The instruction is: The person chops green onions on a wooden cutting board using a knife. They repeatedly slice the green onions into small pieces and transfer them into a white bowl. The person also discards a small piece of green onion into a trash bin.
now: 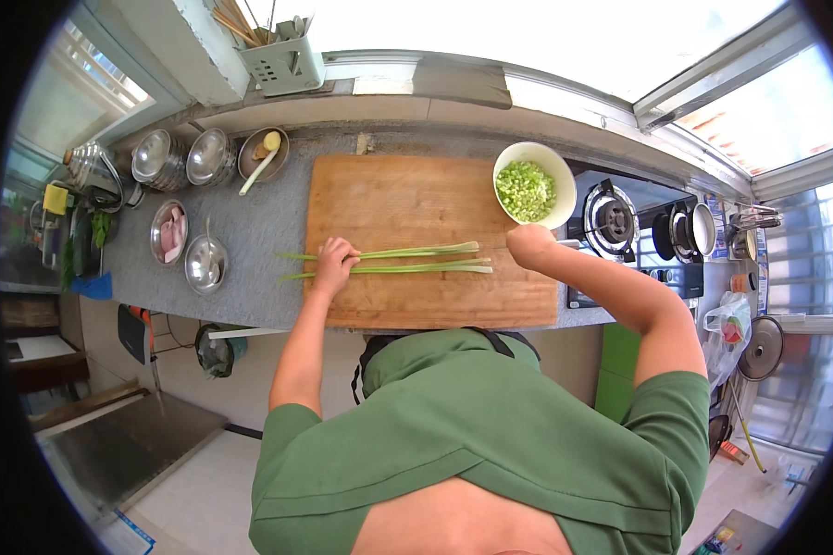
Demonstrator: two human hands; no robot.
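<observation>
Nearest me, below the head view, was the wearer's green top (491,435), and beyond it the wooden board (407,199) on the grey worktop (270,227). Two rows of long green stalks (416,251) lay across the board's near half, leafy tips to the left, pale ends to the right. The left hand (335,262) lay over their left part, fingers curled down and partly closed, seeming to pin them. I judged the stalks light, springy along their length but easily bruised, perhaps slippery if wet; the firmer pale ends looked the surer place to take hold, with flat fingertips on the leafy part.

Farther right, the right hand (531,244) was closed in a fist beside the near rim of a white bowl (564,185) of chopped greens (526,190). A narrow greyish piece showed at its right; I couldn't tell whether it was gripped.

To the left stood a dish of meat (172,233) and a metal bowl with a spoon (205,264); farther off were two lidded pots (210,155). Printed sheets (713,211) hung beyond the stove (652,192), too small for me to read, and I made out no brand.
</observation>
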